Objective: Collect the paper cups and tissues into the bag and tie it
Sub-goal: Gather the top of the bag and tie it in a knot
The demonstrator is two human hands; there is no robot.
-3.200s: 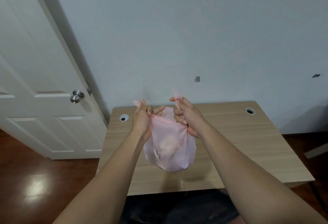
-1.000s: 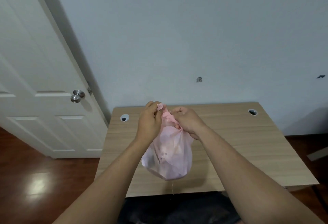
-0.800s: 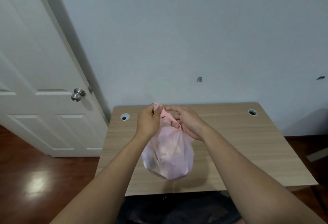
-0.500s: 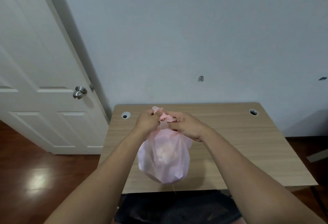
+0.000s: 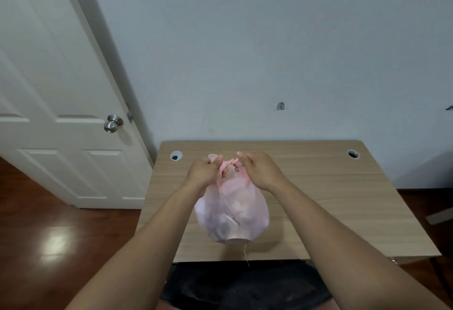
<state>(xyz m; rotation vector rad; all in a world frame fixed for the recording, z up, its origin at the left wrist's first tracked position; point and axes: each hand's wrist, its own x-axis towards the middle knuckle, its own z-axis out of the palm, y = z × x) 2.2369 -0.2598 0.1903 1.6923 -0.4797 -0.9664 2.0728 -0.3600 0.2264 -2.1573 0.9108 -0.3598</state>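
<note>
The left hand (image 5: 204, 174) and right hand (image 5: 262, 171) each pinch the pink plastic bag's (image 5: 232, 214) twisted handles (image 5: 230, 163) above the counter (image 5: 331, 187) — pull both apart evenly, cinching the knot snug.

What the bag and the frame edges keep back

Through the translucent pink bag (image 5: 231, 214) the contents show only as pale and grey blurs, so cups and tissues cannot be told apart. The left hand (image 5: 204, 174) and right hand (image 5: 261, 172) pinch its twisted handles (image 5: 229, 163), and their fingertips curl out of sight behind the plastic. Both forearms run off the near edge. The door (image 5: 49, 89) is cut by the left and top edges. The grey mark (image 5: 280, 106) on the far wall is too small to identify.
</note>
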